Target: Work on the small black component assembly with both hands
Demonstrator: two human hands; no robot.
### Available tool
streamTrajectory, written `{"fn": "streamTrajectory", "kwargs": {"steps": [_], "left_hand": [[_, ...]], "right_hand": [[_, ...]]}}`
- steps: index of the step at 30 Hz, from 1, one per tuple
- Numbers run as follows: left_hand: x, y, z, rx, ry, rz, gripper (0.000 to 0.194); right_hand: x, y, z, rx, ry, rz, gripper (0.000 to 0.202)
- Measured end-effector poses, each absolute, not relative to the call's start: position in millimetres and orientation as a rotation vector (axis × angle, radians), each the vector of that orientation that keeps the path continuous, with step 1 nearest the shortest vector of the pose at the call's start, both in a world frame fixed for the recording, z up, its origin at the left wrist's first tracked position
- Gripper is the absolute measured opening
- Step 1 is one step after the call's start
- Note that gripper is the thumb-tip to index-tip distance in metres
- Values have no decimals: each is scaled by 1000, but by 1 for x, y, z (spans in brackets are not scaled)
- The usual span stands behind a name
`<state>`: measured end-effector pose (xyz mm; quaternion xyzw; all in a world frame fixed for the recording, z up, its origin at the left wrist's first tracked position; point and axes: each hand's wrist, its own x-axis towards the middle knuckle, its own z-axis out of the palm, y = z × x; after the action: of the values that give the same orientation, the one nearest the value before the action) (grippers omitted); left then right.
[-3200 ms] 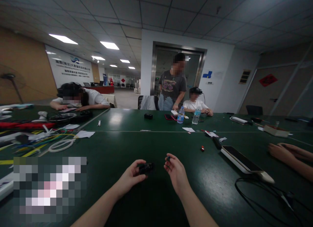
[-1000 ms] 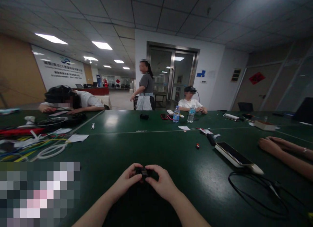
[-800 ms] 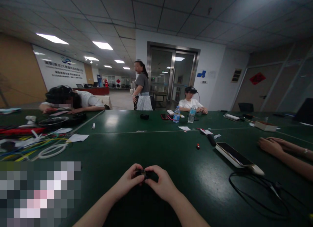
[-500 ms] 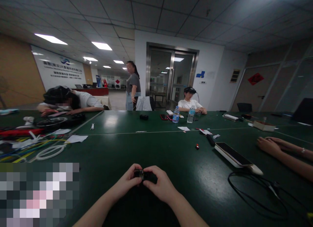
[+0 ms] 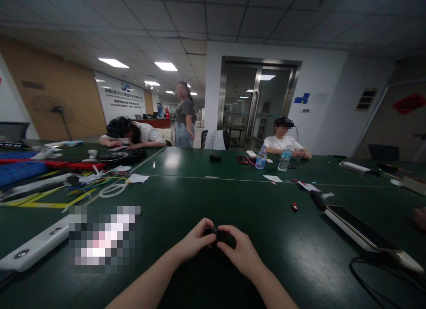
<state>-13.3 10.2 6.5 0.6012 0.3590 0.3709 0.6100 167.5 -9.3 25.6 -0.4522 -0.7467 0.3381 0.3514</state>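
Low over the near part of the dark green table (image 5: 186, 193), my two hands meet around a small black object (image 5: 219, 235). What kind of object it is I cannot make out; it is dark and mostly covered by fingers. My left hand (image 5: 199, 240) pinches its left end between thumb and fingers. On the other end, my right hand (image 5: 240, 247) grips with thumb below and fingers on top. To the right lies a tiny red and silver item (image 5: 294, 207).
A white power strip (image 5: 40, 242) and a blurred-out patch lie at left, with cables (image 5: 113, 190) beyond. Two bottles (image 5: 261, 158) stand farther back. At right is a white device with a dark screen (image 5: 361, 227) and a black cord. Several people are around.
The view has turned left, so the scene sits farther right and more of the left side shows. Both my hands still hold the black object, now turned slightly.
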Motion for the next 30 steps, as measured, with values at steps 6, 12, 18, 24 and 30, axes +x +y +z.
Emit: {"fn": "streamTrajectory", "kwargs": {"steps": [6, 12, 18, 24, 30], "left_hand": [[-17, 10, 7, 1352, 800, 864, 21], [-21, 6, 12, 1278, 749, 851, 46], [-18, 6, 12, 1335, 775, 834, 40], [-18, 6, 11, 1308, 793, 868, 43], [-17, 6, 14, 1293, 812, 863, 43]], "right_hand": [[170, -6, 22, -1219, -1943, 846, 33], [173, -6, 23, -1219, -1866, 872, 33], [173, -8, 28, -1157, -1865, 910, 32], [173, -12, 32, -1139, -1831, 935, 31], [173, -13, 32, -1120, -1843, 916, 31]]}}
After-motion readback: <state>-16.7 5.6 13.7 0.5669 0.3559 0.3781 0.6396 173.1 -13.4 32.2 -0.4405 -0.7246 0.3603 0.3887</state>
